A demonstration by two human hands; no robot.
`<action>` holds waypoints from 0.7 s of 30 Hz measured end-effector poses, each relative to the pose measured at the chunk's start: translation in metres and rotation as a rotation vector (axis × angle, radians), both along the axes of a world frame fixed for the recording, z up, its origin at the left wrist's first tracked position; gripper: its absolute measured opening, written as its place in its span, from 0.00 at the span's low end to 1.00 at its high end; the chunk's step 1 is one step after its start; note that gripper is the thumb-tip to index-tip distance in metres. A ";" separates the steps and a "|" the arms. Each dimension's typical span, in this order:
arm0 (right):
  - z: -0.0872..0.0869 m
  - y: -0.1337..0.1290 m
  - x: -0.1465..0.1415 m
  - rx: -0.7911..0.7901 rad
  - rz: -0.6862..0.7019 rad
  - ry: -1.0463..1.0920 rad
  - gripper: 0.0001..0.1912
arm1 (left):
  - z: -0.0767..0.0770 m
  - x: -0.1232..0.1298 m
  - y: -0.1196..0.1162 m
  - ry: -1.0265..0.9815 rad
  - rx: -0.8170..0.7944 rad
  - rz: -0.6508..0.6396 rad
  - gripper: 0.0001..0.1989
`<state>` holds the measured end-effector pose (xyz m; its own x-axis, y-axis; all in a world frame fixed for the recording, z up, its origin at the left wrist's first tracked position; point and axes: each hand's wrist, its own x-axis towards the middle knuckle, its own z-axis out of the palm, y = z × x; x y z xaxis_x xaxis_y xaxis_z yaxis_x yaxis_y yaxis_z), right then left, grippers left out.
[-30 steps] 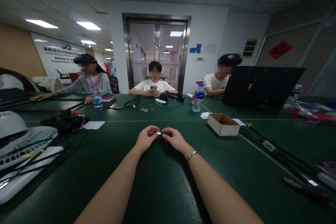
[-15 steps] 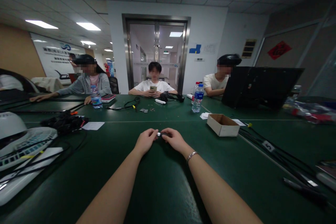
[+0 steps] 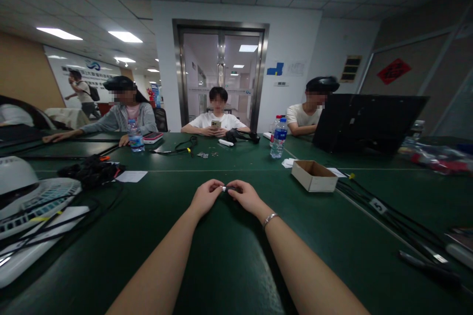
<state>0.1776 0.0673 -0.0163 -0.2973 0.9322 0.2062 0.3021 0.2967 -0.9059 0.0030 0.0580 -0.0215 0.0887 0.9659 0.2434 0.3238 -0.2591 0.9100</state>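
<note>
Between my hands is a small dark piece with a shiny silver end point(image 3: 223, 188), too small to identify. My left hand point(image 3: 205, 198) has its fingertips closed at the silver end, on the left. Thumb and fingers of my right hand point(image 3: 247, 197) pinch the dark part from the right and hide much of it. Both hands are low over the green table point(image 3: 225, 246), around the middle, with the fingertips almost meeting.
A shallow open box point(image 3: 314, 186) stands to the right, with black cables point(image 3: 384, 216) beyond it. A white fan point(image 3: 40, 202) and tangled black straps point(image 3: 90, 172) lie left. Bottles point(image 3: 279, 139) and a large monitor point(image 3: 369, 123) stand farther back. Several people sit around the table.
My hands stay almost in place on the small piece; the left fingers have shifted slightly. In the far left background, a walking person has moved left, more fully into view.
</note>
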 end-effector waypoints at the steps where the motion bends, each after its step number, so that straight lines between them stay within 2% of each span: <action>1: 0.000 0.000 0.000 -0.002 0.000 0.003 0.10 | 0.000 0.000 0.000 -0.015 0.004 -0.008 0.11; 10: 0.003 -0.002 -0.001 -0.009 0.019 0.029 0.10 | -0.010 -0.002 0.009 -0.081 0.054 -0.055 0.10; 21: 0.002 -0.002 -0.002 -0.008 0.039 0.080 0.10 | -0.005 0.000 0.005 -0.113 0.052 -0.056 0.15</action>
<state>0.1760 0.0650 -0.0142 -0.3160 0.9221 0.2234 0.2175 0.2996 -0.9290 0.0033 0.0633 -0.0264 0.1118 0.9460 0.3043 0.2036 -0.3215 0.9247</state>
